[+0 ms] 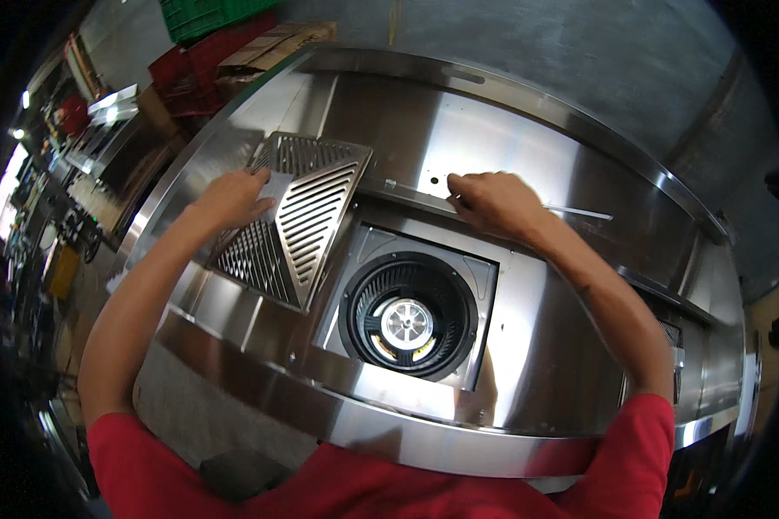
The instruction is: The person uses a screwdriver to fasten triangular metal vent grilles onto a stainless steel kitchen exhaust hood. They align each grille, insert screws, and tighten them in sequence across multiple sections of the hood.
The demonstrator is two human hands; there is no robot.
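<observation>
A large stainless steel range hood body point(528, 346) lies before me. In its square opening is a round black blower wheel point(407, 316) with a silvery hub. Left of that opening a slotted steel grease filter point(316, 229) rests tilted on the metal. My left hand point(238, 197) is over the filter's upper left side, thumb and fingers closing at a smooth greyish patch; what they grip is unclear. Above the opening, my right hand point(496, 203) is curled beside a raised metal strip, its fingertips together; anything inside is hidden. A thin metal rod point(584, 212) shows just right of that wrist.
Green point(208, 16) and red crates point(186, 78) stand at the back left beside flattened cardboard point(273, 52). Farther left is a cluttered work area with metal pieces. The hood's raised steel rim point(528, 91) curves along the far side. Another slotted filter point(671, 337) shows at the right.
</observation>
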